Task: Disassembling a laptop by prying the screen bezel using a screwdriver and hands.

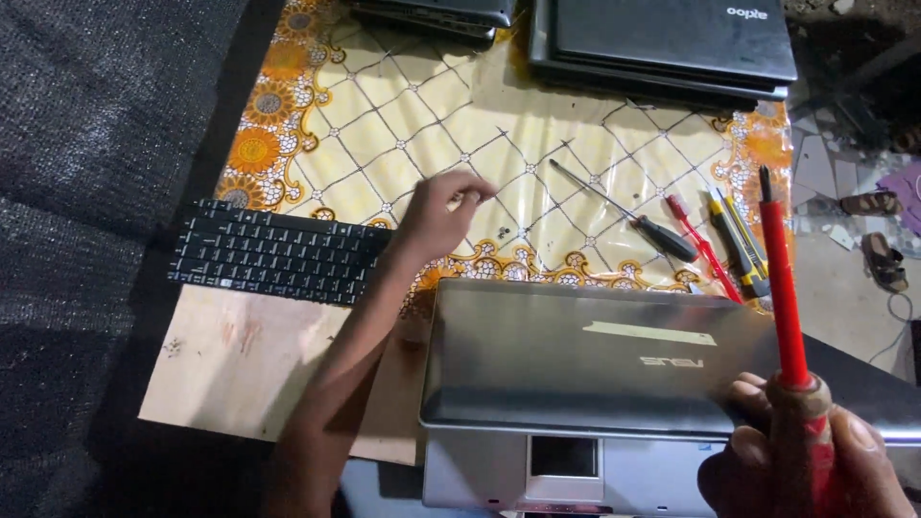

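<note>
Nearest, bottom right, a red screwdriver (782,288) is gripped by the right hand (806,460), fingers wrapped tight round handle; long axis approx. upright, dark tip pointed away. A pale strip label is seen on the silver laptop (576,355) lid. Farther, left hand (436,216) fingertips are pinched together over the patterned cloth (384,115), nr the black keyboard (273,251).

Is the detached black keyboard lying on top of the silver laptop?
No, the detached black keyboard lies to the left of the silver laptop, partly on a pale wooden board.
</note>
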